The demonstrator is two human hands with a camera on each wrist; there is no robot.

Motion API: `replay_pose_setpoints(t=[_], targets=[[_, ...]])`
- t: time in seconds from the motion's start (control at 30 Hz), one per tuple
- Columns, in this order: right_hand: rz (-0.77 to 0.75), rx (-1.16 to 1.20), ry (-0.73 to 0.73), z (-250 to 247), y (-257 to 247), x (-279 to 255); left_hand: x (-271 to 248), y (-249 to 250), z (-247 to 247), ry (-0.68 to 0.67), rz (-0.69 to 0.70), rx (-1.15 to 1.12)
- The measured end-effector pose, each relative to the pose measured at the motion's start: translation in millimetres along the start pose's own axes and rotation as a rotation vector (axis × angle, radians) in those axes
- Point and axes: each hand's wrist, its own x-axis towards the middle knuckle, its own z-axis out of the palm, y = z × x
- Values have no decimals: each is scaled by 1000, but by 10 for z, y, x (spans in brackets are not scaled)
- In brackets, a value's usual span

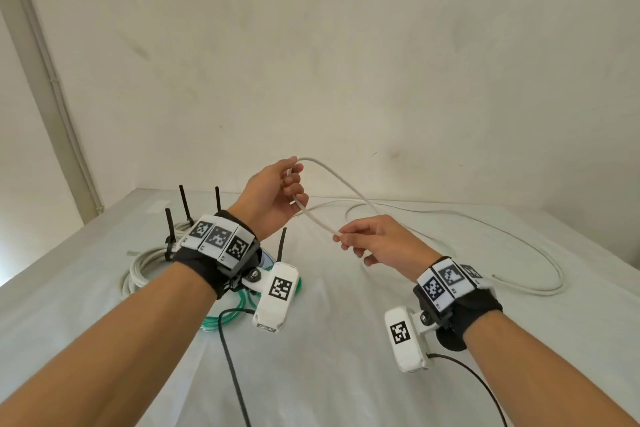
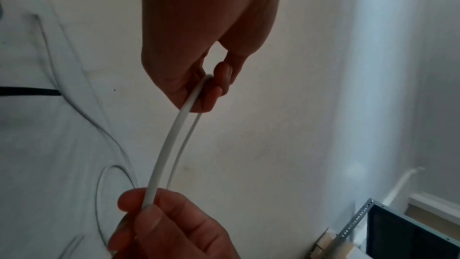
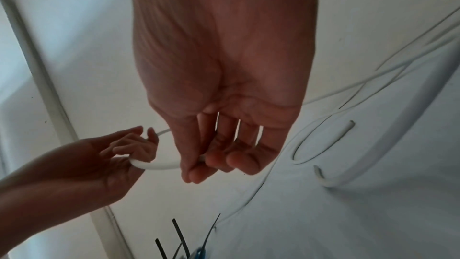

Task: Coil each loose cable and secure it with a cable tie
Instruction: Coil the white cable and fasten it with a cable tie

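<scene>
A loose white cable (image 1: pixel 349 189) runs between my two raised hands above the table. My left hand (image 1: pixel 294 184) curls its fingers round a bend of it, with one strand arching up and away to the right. My right hand (image 1: pixel 341 239) pinches the near end between thumb and forefinger. In the left wrist view the cable (image 2: pixel 169 145) spans from the left hand (image 2: pixel 211 90) down to the right hand (image 2: pixel 149 200). The right wrist view shows the right hand (image 3: pixel 199 162) and left hand (image 3: pixel 139 151) on the short cable (image 3: pixel 159 166) stretch. The rest lies in wide loops (image 1: pixel 519 253) on the table.
A coiled white cable (image 1: pixel 145 270) bound with upright black cable ties (image 1: pixel 183 204) lies at the left. A green coil (image 1: pixel 221 317) sits under my left wrist. White cloth covers the table (image 1: pixel 329 340); a wall stands behind. Black camera leads (image 1: pixel 232 367) trail toward me.
</scene>
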Motion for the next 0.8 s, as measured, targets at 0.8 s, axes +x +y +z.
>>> replay_pose_setpoints(t=[0.8], targets=[[112,592,174,287,-821,-195,-196,-62,44,-3,143,-234]])
